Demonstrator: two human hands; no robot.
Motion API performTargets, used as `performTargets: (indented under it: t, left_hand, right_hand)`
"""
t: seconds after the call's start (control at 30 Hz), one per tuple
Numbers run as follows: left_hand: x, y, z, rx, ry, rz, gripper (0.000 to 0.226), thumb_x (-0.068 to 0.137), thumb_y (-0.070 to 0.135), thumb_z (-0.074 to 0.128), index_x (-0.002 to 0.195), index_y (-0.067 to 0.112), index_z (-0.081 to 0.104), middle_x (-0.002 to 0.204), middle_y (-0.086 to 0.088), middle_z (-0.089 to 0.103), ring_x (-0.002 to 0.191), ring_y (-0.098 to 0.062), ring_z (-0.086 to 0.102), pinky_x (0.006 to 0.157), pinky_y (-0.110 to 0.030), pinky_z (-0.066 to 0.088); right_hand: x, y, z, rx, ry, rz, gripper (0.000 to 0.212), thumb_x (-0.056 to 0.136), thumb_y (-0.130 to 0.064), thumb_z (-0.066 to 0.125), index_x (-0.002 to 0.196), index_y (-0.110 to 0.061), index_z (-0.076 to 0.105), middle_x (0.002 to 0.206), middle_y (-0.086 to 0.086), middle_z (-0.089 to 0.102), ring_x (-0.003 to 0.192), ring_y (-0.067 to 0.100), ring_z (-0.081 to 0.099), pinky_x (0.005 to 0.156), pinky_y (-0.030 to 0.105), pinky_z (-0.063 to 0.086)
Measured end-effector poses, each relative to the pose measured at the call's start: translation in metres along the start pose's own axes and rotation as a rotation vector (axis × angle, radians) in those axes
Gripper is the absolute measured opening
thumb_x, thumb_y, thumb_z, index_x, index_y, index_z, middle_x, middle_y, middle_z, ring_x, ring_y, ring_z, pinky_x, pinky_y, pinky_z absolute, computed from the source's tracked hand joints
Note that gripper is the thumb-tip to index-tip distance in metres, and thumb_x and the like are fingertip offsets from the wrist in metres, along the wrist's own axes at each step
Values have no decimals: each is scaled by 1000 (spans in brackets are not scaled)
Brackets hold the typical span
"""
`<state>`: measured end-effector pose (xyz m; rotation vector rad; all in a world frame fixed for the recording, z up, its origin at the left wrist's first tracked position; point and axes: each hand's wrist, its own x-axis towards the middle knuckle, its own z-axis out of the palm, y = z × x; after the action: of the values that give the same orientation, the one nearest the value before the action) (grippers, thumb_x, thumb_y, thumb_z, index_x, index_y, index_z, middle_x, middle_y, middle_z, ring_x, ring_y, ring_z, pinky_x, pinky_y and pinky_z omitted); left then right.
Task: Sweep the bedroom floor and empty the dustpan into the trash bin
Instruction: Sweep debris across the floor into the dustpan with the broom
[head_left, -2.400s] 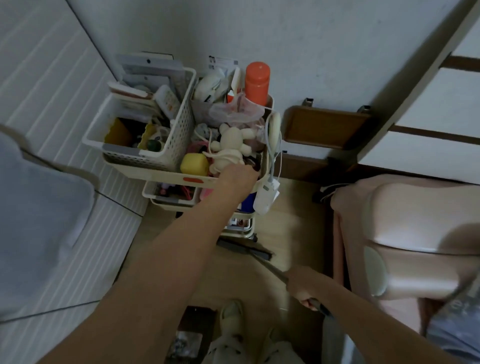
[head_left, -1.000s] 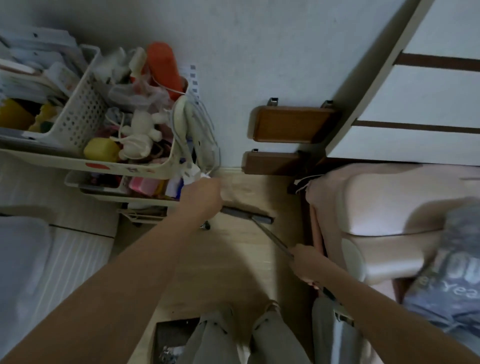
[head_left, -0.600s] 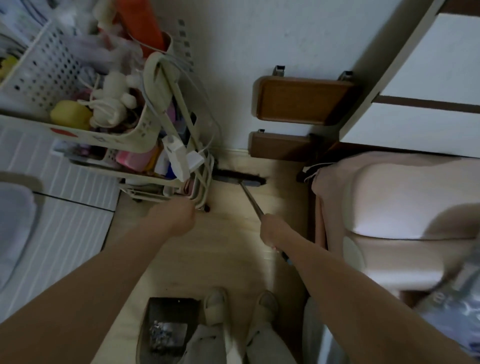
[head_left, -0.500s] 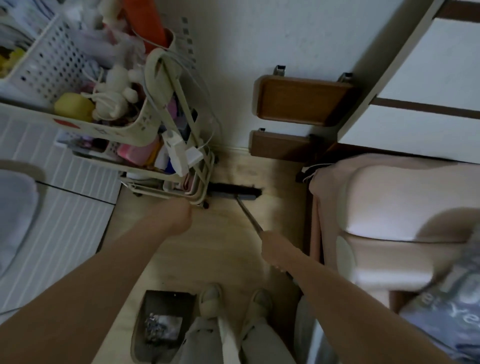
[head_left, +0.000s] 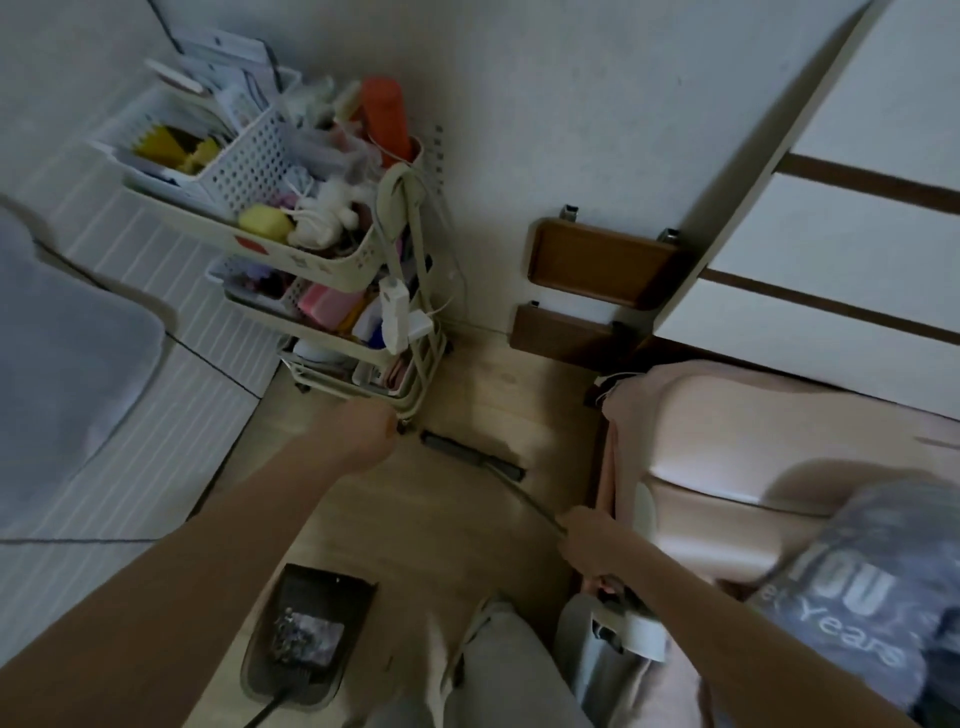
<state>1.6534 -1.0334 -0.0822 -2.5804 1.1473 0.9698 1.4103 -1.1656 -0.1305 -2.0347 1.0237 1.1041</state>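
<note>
- Cart (head_left: 332, 270) now sits back toward the wall corner; half a second ago it stood closer over the broom head (head_left: 471, 456).
- My left hand (head_left: 358, 431) has come off the cart, near its lower frame; finger posture blurred, cannot tell.
- My right hand (head_left: 589, 538) is wrapped around the broom handle; the head has been drawn out onto open wood floor (head_left: 467, 525).
- Dustpan (head_left: 306, 634) rests by my feet, debris inside. Judgement: corner cleared; next, sweep toward the pan.
</note>
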Motion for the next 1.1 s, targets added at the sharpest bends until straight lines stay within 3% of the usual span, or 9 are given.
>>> performTargets:
  t: [0.1,0.2,0.33,0.47,0.53,0.6,0.7,0.93,1.1]
  left_hand:
    - [-45,-37,-3,-22,87,-19,23,100,20,39,97,10,59,99,-6,60,86,-18,57,63,-21,35]
    - [-102,-87,10,-62,124,-71,30,101,23,39,114,5,60,115,-11,61,101,-22,58,72,-25,36]
    - [-188,-166,59,-184,92,-191,32,101,30,41,117,9,60,121,-8,60,106,-19,56,69,-20,37]
    - [-287,-221,102,-303,33,-259,46,96,45,50,128,13,54,131,-6,54,116,-21,51,94,-29,40]
    - [-331,-235,119,-419,62,-274,52,92,52,53,126,13,56,120,-3,56,105,-16,52,85,-25,40]
    - [-362,-242,139,-507,64,-277,53,89,56,55,120,13,59,111,0,58,96,-12,52,77,-20,40]
    - [-390,-245,172,-503,-57,-307,62,87,60,56,123,10,60,120,-6,62,107,-19,57,89,-29,47]
    - [-400,-249,236,-668,60,-407,61,90,34,62,142,11,38,132,-10,54,112,-24,58,91,-32,48]
    - [-387,-257,258,-855,-48,-514,20,92,30,57,86,12,53,74,-1,58,61,-14,61,49,-22,46]
  right_hand:
    - [-23,-31,8,-79,11,-37,27,96,-10,44,118,-1,56,74,-1,45,81,20,58,74,25,46]
    - [-44,-70,28,-195,30,-10,11,96,-7,44,94,-3,55,69,1,48,52,9,46,46,17,40]
    - [-80,-138,75,-343,39,-58,29,96,-4,42,68,-7,45,63,4,47,48,10,41,44,18,33]
    - [-116,-200,138,-365,31,-86,22,93,-3,48,74,-9,58,20,-5,38,27,7,44,35,16,34]
    - [-131,-223,168,-296,39,-113,17,90,-1,49,83,-11,61,17,-10,35,19,2,43,30,13,35]
    - [-145,-240,194,-311,71,-124,28,89,0,49,65,-14,53,17,-8,35,23,5,45,32,14,36]
    - [-162,-260,225,-230,102,-143,37,86,1,51,52,-12,47,16,-6,34,27,7,45,41,15,36]
    - [-164,-273,260,-258,90,-252,12,84,2,51,89,-1,61,59,4,46,47,14,42,35,18,31]
    - [-152,-261,266,-243,36,-214,44,80,8,55,124,8,57,64,10,56,45,15,46,42,22,38]
